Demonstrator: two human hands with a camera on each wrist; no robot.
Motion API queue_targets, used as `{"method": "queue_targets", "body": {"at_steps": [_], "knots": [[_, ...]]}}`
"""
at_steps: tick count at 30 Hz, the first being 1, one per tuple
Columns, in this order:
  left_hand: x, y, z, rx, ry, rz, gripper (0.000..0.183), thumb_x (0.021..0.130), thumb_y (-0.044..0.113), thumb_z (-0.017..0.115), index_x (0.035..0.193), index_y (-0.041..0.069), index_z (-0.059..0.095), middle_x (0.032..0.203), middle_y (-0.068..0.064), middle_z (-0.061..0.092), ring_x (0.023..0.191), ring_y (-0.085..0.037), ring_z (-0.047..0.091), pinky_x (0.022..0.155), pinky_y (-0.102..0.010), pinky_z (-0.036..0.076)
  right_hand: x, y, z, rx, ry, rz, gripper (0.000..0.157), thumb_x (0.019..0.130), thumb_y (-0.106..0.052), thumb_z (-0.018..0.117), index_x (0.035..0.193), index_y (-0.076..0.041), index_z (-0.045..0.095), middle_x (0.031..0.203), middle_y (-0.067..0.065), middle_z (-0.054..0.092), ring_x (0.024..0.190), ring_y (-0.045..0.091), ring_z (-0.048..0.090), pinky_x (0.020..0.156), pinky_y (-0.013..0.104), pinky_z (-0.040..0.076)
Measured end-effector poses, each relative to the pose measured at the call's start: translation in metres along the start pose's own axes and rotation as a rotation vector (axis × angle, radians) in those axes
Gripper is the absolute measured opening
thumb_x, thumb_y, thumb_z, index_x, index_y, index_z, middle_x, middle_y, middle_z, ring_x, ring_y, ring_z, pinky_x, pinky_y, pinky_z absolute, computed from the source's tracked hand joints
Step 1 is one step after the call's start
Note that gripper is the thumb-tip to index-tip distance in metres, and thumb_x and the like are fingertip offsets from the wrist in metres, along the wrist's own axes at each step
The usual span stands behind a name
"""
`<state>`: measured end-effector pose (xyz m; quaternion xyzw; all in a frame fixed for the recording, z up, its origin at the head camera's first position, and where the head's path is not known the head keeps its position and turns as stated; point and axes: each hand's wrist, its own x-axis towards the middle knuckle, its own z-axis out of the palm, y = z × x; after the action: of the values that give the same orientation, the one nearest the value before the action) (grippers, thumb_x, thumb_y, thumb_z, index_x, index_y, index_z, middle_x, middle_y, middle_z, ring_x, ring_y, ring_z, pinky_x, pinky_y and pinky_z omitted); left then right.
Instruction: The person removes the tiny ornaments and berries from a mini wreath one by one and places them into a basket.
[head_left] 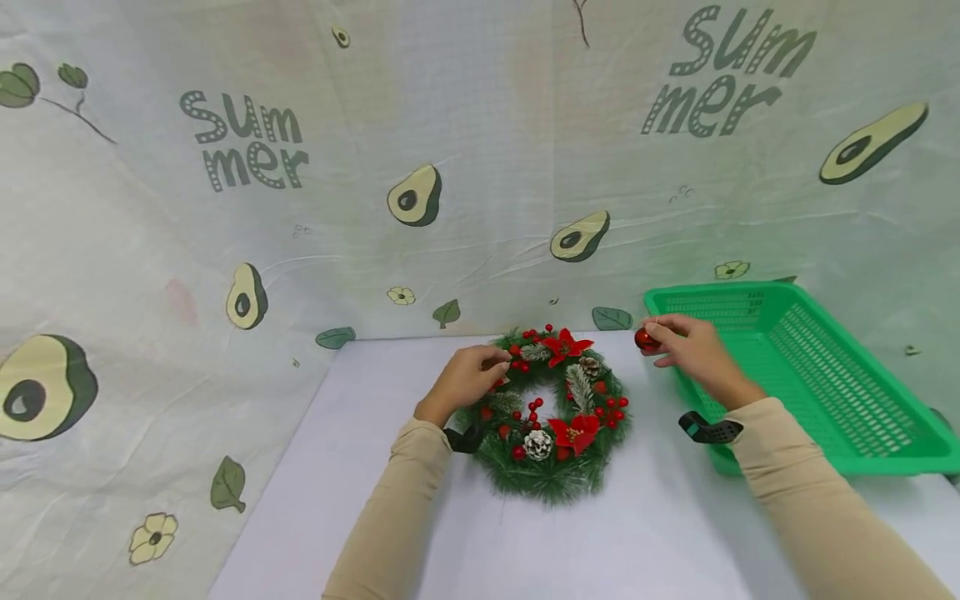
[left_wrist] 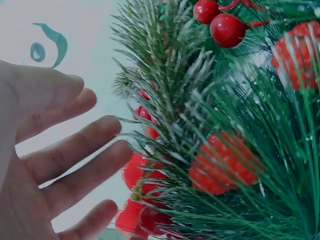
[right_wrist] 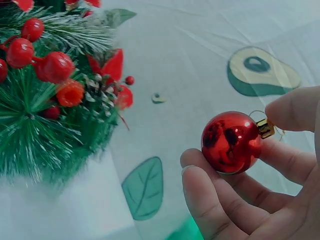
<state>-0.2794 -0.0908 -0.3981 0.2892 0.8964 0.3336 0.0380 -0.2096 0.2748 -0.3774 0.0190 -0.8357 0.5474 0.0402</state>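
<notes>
Beige fabric sleeves (head_left: 813, 483): are covering both forearms in the foreground, each ending near a black wristband (head_left: 708, 429).
Right hand (head_left: 693, 350): is pinching the ball's small gold-coloured cap (right_wrist: 265, 128) between thumb and index finger, the other fingers lying loosely curved near the ball.
Shiny red round ball (right_wrist: 231, 142): is hanging from that grip, off the surface, between the wreath and the basket's far left corner.
Left hand (head_left: 467, 379): is hovering at the wreath's left side, its fingers spread and grasping nothing; whether the tips are touching the needles, I cannot tell.
Green bristly wreath with red flowers, berries and pinecones (head_left: 551, 479): is lying on the white cloth-covered surface (head_left: 585, 550).
Green slatted plastic basket (head_left: 862, 464): is standing to the right, near the right forearm.
Slip risk: only the tiny cap is carrying the grip, so a loosening thumb could be letting the smooth ball drop and roll.
Cap risk: a sharp tug could be pulling the cap off the ball.
Snag risk: the left fingers could be catching needles or a berry stem, dragging the wreath askew.
</notes>
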Motion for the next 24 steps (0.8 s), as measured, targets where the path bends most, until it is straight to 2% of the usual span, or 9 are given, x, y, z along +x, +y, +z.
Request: {"method": "queue_targets", "body": {"at_steps": [4, 10, 17, 24], "knots": [[0.000, 0.003, -0.002, 0.005, -0.016, 0.020, 0.031, 0.104, 0.028, 0.057, 0.127, 0.010, 0.069, 0.117, 0.000, 0.069, 0.102, -0.016, 0.066, 0.088, -0.037, 0.053, -0.003, 0.002, -0.011, -0.023, 0.027, -0.011, 0.060, 0.104, -0.045, 0.051, 0.142, 0.003, 0.050, 0.129, 0.027, 0.055, 0.090, 0.012, 0.066, 0.074, 0.031, 0.059], [-0.006, 0.002, -0.001, 0.002, -0.020, 0.001, 0.031, 0.104, 0.025, 0.059, 0.128, 0.010, 0.068, 0.120, -0.001, 0.069, 0.105, -0.017, 0.066, 0.091, -0.038, 0.052, -0.010, 0.006, -0.023, -0.058, 0.011, -0.002, 0.059, 0.105, -0.044, 0.049, 0.146, -0.002, 0.047, 0.135, 0.026, 0.051, 0.091, 0.013, 0.068, 0.079, 0.039, 0.058], [-0.013, -0.002, 0.009, -0.038, 0.023, -0.020, 0.027, 0.103, 0.026, 0.060, 0.126, 0.015, 0.069, 0.118, 0.000, 0.070, 0.105, -0.017, 0.066, 0.091, -0.038, 0.053, -0.017, 0.012, -0.035, -0.109, 0.029, 0.015, 0.058, 0.105, -0.046, 0.048, 0.146, -0.005, 0.047, 0.137, 0.023, 0.049, 0.100, 0.029, 0.069, 0.079, 0.038, 0.058], [-0.020, -0.001, 0.014, -0.021, 0.063, -0.011, 0.027, 0.103, 0.024, 0.059, 0.127, 0.015, 0.069, 0.123, -0.002, 0.068, 0.108, -0.020, 0.065, 0.091, -0.040, 0.053, -0.022, 0.018, -0.044, -0.138, 0.006, 0.041, 0.063, 0.103, -0.050, 0.050, 0.147, -0.005, 0.047, 0.141, 0.021, 0.048, 0.095, 0.017, 0.070, 0.077, 0.029, 0.057]]}}
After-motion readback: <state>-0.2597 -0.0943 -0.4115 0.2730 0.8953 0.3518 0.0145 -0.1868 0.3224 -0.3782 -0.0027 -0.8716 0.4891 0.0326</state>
